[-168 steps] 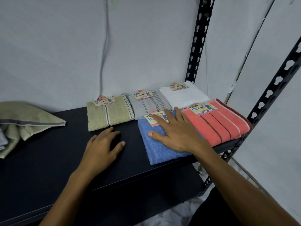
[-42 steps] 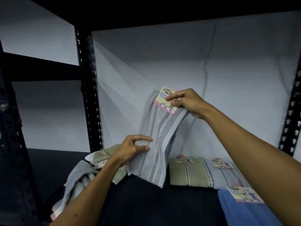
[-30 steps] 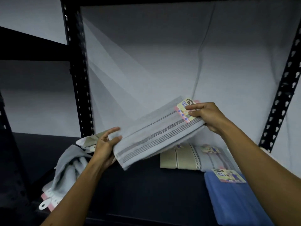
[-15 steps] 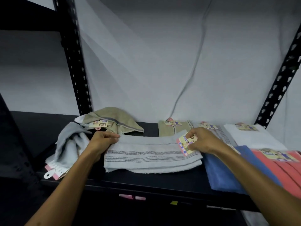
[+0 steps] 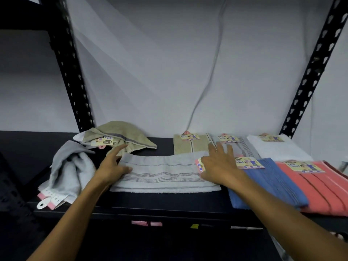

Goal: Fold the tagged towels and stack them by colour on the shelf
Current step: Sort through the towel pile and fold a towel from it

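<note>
A grey striped towel (image 5: 163, 174) lies flat along the shelf (image 5: 169, 204) front, folded lengthwise. Left of it sit crumpled grey (image 5: 69, 166) and beige (image 5: 122, 134) towels — unfolded. Folded beige (image 5: 190, 146), grey (image 5: 243, 146), white (image 5: 276, 147), blue (image 5: 271, 181) and coral (image 5: 318, 185) towels lie right — each tagged.

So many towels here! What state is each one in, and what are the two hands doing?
Striped grey towel: folded long, flat on the shelf.
Left hand: open, resting on its left end.
Right hand: open, pressing its right end.
Beige towel: folded.
White towel: folded.
Blue towel: folded.
Coral towel: folded.
Olive towel: crumpled.
Plain grey towel: crumpled.
</note>
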The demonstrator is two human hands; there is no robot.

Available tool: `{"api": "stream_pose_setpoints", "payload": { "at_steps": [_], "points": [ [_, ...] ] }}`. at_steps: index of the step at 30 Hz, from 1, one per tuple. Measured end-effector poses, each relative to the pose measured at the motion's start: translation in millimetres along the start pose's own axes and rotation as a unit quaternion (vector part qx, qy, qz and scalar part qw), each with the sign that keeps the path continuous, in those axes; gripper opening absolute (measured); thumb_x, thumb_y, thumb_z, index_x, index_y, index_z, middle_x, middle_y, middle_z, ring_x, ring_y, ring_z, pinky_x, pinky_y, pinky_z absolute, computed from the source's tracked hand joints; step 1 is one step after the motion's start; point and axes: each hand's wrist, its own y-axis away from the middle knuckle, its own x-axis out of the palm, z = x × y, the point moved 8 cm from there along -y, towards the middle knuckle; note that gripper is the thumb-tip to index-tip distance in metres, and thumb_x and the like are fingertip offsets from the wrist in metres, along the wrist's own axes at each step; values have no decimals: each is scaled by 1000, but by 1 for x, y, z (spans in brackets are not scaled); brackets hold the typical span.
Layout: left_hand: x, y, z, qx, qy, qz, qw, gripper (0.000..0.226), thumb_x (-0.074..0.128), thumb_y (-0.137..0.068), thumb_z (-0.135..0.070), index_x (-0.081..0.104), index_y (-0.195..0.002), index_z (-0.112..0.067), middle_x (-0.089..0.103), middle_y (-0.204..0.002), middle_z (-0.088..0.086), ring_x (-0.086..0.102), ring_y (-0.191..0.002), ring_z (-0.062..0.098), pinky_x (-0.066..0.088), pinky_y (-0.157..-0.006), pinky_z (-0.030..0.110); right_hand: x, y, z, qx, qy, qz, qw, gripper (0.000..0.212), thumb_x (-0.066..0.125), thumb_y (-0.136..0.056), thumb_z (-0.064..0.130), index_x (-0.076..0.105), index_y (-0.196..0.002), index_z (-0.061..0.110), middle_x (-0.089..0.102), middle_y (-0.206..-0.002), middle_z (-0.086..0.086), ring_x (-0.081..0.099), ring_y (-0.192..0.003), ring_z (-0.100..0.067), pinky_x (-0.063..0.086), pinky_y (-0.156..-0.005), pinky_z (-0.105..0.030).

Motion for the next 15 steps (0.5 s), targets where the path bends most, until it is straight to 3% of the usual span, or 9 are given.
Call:
{"api": "stream_pose_setpoints", "payload": {
  "at_steps": [1, 3, 6, 9, 12, 15],
  "points": [
    [0, 3, 5, -27, 49, -15, 998, 78, 77, -76, 5, 48, -136, -35, 57, -129, 12, 61, -112, 27, 53, -94, 43, 2, -3, 4, -19, -20, -4, 1000, 48, 51, -93, 49, 52, -135, 28, 9, -161, -14, 1, -148, -37, 0, -116, -58],
    [6, 9, 14, -74, 140, -7, 987, 76, 75, -79, 5, 46, -136, -36, 62, -121, 18, 67, -102, 32, 55, -91, 45, 4, -6, 15, -60, -97, -19, 993, 55, 48, -96, 49, 38, -147, 29, 2, -164, -12, -4, -150, -33, -1, -119, -53],
    [10, 17, 12, -70, 178, 34, 981, 83, 73, -79, 8, 42, -136, -43, 63, -124, 15, 67, -105, 29, 55, -88, 39, 8, -6, 41, -117, -194, -22, 974, 63, 42, -98, 56, 21, -154, 35, -3, -165, -9, -9, -151, -29, 1, -120, -50],
    [0, 25, 2, -28, 82, 45, 995, 93, 78, -77, 3, 36, -139, -53, 59, -127, 8, 61, -111, 23, 53, -87, 30, 27, -1, 66, -136, -233, 33, 962, 64, 30, -95, 67, 11, -153, 46, -13, -164, -5, -21, -148, -29, -7, -119, -55],
    [-6, 43, -10, 25, -52, 22, 998, 88, 77, -76, 4, 39, -145, -35, 54, -111, 17, 56, -99, 28, 45, -70, 12, 42, 1, 76, -137, -215, 52, 966, 60, 15, -94, 70, 5, -151, 53, -20, -162, -1, -27, -146, -27, -14, -116, -57],
    [-9, 56, -16, 65, -174, -31, 982, 63, 76, -78, -1, 57, -134, -24, 63, -100, 14, 57, -85, 26, 41, -68, 23, 46, 1, 75, -133, -197, 52, 970, 60, 10, -92, 72, 1, -149, 55, -21, -162, 0, -27, -146, -27, -15, -116, -56]
  ]
}}
